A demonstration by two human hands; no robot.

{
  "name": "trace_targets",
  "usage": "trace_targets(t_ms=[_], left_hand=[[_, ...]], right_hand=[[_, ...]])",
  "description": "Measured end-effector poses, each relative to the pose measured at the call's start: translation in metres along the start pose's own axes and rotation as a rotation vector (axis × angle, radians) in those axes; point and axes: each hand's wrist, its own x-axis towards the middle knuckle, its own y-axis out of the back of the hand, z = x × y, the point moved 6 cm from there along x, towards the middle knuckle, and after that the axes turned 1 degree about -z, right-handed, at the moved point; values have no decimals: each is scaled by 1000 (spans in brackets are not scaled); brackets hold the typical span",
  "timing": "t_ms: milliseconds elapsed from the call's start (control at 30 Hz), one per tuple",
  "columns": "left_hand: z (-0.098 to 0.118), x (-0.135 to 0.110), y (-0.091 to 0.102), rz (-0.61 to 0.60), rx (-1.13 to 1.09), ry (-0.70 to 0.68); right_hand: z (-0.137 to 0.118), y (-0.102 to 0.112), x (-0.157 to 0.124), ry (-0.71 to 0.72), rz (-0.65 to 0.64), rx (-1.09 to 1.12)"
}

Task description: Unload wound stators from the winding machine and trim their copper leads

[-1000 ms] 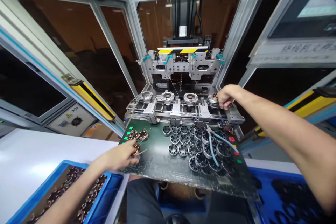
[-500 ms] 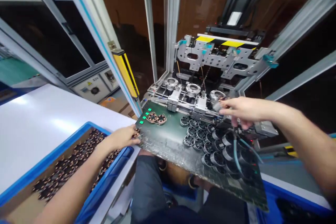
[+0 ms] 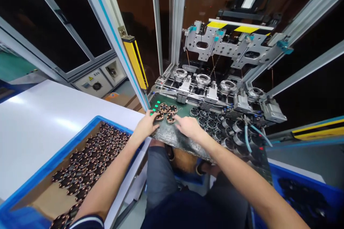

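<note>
My left hand (image 3: 145, 124) is at the left end of the green worktop (image 3: 168, 134), its fingers curled on a copper-wound motor stator (image 3: 159, 116). To its right my right hand (image 3: 188, 126) has its fingertips on another copper-wound stator (image 3: 171, 118), which rests on the worktop; my fingers partly cover its edge. Just behind these two lies a pair of similar stators (image 3: 163, 107), with loose wire ends beside them. Rows of dark-centred metal rings (image 3: 211, 124) stand to the right of my right hand, partly behind my forearm.
Beyond the worktop a machine carries a row of round fixtures (image 3: 202, 81) under a plate with yellow-black stripes (image 3: 239, 28). A blue bin (image 3: 94, 121) full of wound stators stands left. A yellow light barrier (image 3: 135, 62) is on the post. Blue hoses (image 3: 247, 139) hang right.
My right hand has come from the right-hand fixtures to the stators at the worktop's left. My left hand has moved inward from the worktop's edge. Two more stators now lie before the first pair.
</note>
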Motion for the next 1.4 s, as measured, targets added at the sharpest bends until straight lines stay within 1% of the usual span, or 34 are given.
trace_targets(t_ms=[67,100,133,200,233,300,367,400,467,533,667,700,733,800,867,900,933,1000,1033,1100,1133,1200,1233,1267,1300,1333,1400], left_hand=[[15,-21,-1,91,-42,-13],[29,-28,-3,127,-79,-51],[48,-33,-8,150,-122,-114],[94,-33,-23,162,-215,-288],[118,-28,-32,151,-242,-361],[158,-13,-52,122,-259,-427],[185,3,-67,97,-269,-433],[193,10,-72,85,-282,-431],[198,19,-77,66,-329,-423],[192,20,-77,58,-412,-399],[172,6,-74,60,-698,-307],[170,0,-73,55,-786,-282],[170,-5,-71,49,-874,-260],[177,-16,-61,33,-1036,-235],[191,-23,-42,23,-1163,-232],[199,-26,-30,16,-1243,-229],[207,-27,-18,4,-1334,-224],[223,-26,8,-32,-1505,-219],[231,-23,20,-54,-1557,-231],[246,-12,44,-68,-1542,-309],[252,-3,57,-53,-1496,-370],[266,24,84,7,-1363,-516],[274,42,97,47,-1263,-588],[283,63,110,89,-1131,-657],[294,87,123,142,-961,-709],[306,112,132,179,-758,-752],[332,166,141,221,-417,-787]], right_hand=[[28,0,-33,-98,58,-49],[43,0,-51,-162,87,-87],[57,-2,-68,-219,107,-130],[76,-9,-93,-301,123,-202],[82,-15,-100,-320,121,-225],[87,-29,-103,-326,115,-242],[88,-39,-97,-310,120,-231],[89,-41,-93,-301,126,-217],[92,-41,-89,-280,149,-178],[95,-35,-95,-260,192,-124],[101,-14,-131,-249,325,14],[101,-10,-140,-235,354,103],[100,-5,-149,-218,385,243],[97,3,-164,-185,455,657],[94,11,-174,-162,534,1083],[92,17,-179,-152,563,1222],[89,23,-182,-130,583,1312],[84,41,-189,-63,600,1370],[85,52,-193,-35,606,1358],[96,77,-201,13,650,1281],[107,93,-205,38,685,1223],[139,126,-208,75,756,1067],[159,144,-207,72,795,969],[183,159,-203,36,804,858],[209,174,-197,-30,821,732],[235,188,-190,-98,847,589],[285,206,-169,-216,825,314]])
